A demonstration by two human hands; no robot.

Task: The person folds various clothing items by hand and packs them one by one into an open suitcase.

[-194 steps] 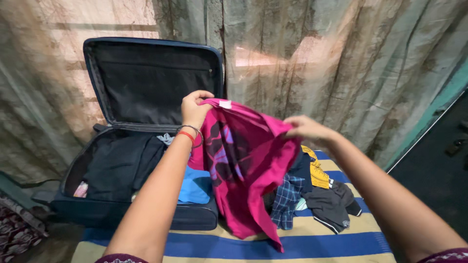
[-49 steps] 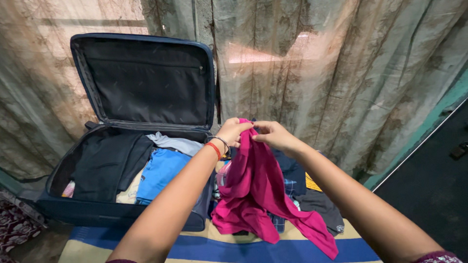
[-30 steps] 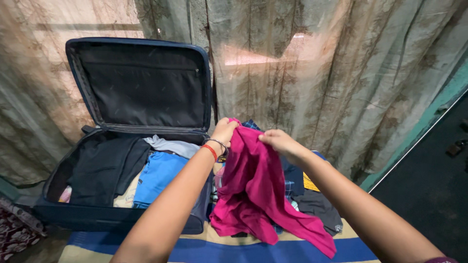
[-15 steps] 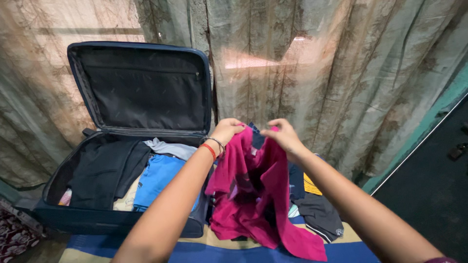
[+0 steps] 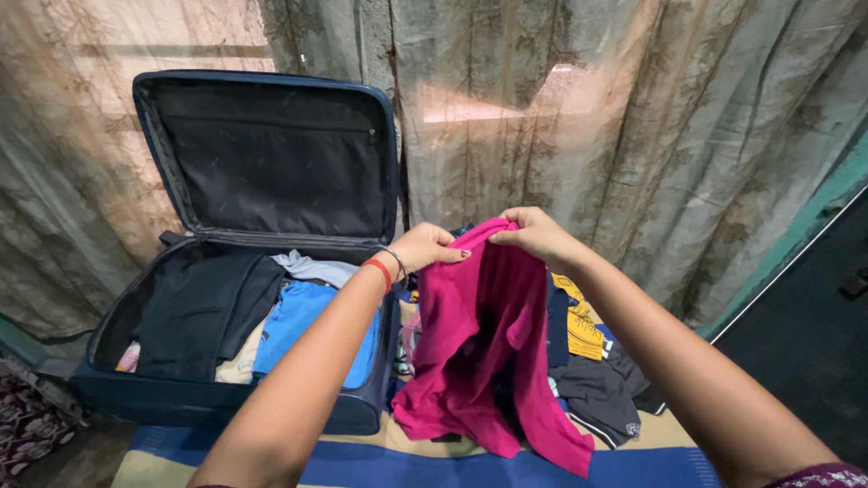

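Both hands' grip bunches soft magenta shirt [image 5: 484, 348], draped, creased.

No packages, labels, signs or screens in view

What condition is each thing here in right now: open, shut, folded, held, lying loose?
Suitcase: open, lid upright, partly packed.
Pink shirt: held up, hanging crumpled.
Left hand: gripping the shirt's top edge.
Right hand: gripping the shirt's top edge.
Clothes pile: loose, unfolded on the striped sheet.
Curtain: drawn.
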